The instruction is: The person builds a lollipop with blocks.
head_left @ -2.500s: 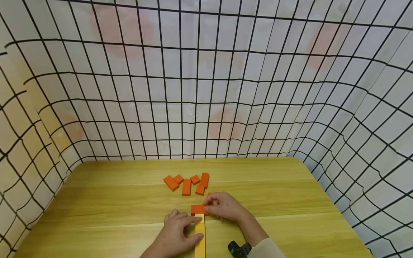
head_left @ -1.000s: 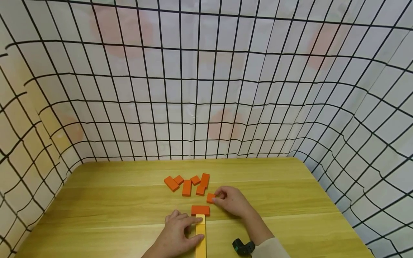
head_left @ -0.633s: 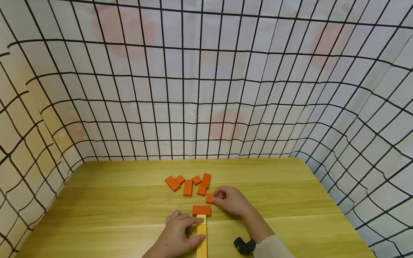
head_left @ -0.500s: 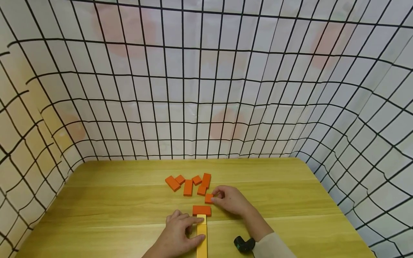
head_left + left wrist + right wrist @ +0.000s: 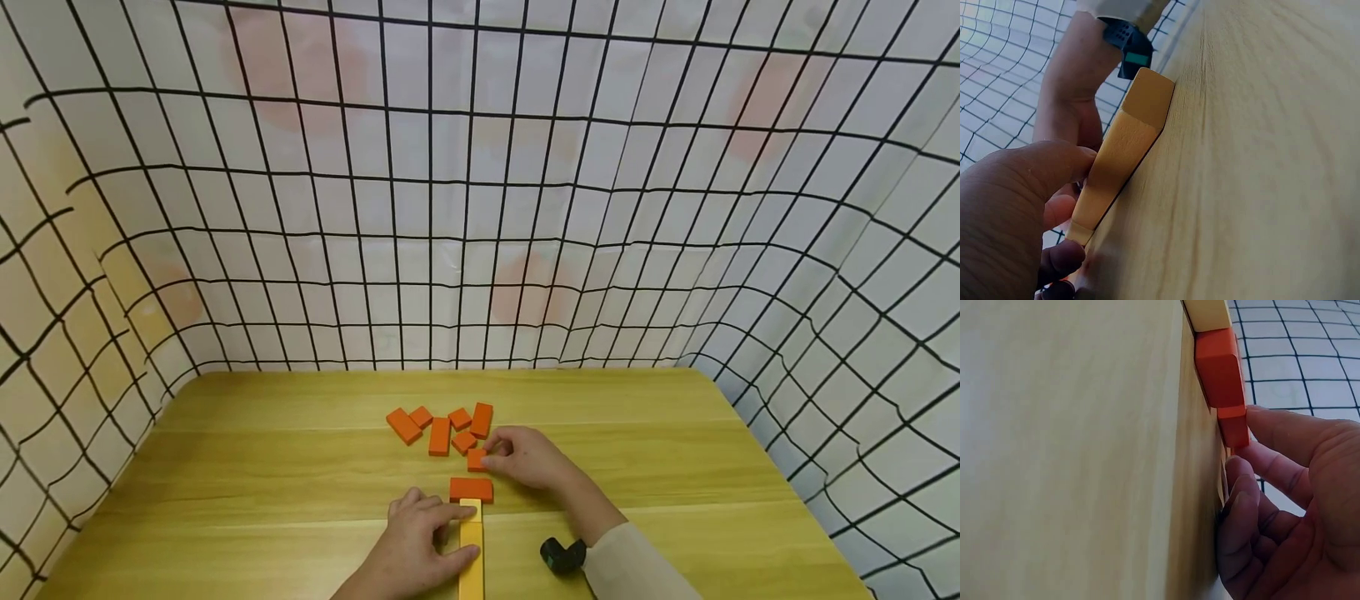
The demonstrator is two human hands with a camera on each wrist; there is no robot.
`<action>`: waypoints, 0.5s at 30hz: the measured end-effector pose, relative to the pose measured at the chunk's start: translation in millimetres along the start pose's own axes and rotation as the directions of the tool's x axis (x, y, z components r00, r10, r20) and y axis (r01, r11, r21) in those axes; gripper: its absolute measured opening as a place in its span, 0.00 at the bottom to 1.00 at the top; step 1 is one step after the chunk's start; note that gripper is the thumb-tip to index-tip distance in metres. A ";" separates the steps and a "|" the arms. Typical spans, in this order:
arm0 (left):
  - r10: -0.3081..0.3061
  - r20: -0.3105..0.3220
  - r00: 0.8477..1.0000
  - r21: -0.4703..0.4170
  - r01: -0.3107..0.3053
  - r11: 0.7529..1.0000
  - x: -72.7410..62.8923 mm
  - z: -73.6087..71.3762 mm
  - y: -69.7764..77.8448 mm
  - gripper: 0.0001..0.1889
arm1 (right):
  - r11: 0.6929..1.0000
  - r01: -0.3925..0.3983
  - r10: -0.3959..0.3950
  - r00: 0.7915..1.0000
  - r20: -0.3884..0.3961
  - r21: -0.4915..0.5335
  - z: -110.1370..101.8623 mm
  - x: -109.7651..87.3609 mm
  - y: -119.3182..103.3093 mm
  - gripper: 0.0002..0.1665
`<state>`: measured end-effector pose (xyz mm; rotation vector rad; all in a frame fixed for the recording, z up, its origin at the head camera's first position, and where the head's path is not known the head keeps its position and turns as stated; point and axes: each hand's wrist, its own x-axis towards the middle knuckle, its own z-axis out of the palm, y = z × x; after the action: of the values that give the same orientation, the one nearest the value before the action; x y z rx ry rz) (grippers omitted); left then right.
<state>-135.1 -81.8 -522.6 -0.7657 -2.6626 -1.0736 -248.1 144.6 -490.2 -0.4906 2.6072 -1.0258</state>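
My right hand (image 5: 528,458) pinches a small square orange block (image 5: 477,460) between thumb and index finger, flat on the table. Just nearer lies a longer orange block (image 5: 471,490), placed crosswise against the end of a yellow row. That row has a short pale yellow block (image 5: 470,502) at its far end and longer yellow blocks (image 5: 471,567) running toward me. My left hand (image 5: 420,537) lies along the row's left side, index fingertip on the pale block and thumb on the longer one. In the left wrist view, the thumb touches the yellow row (image 5: 1116,156).
Several loose orange blocks (image 5: 439,437) lie beyond the right hand, some touching. A black wrist device (image 5: 562,556) sits beside the right sleeve (image 5: 630,562). Black wire grid (image 5: 450,283) encloses the back and sides of the wooden table (image 5: 262,475).
The right hand left the crosswise orange block and took hold of the small square one, sliding it left. A loose orange block near it has turned. The left hand keeps its place.
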 end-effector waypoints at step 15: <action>-0.025 0.040 0.999 0.003 0.025 1.000 -0.3 -2.0 2.8 0.20 | 1.000 0.012 -0.013 0.998 0.062 0.024 3.4 6.0 -14.8 0.09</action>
<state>-133.5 -81.6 -519.5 -0.7637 -2.7131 -1.0711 -249.1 129.9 -483.2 -0.5249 2.5383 -1.0273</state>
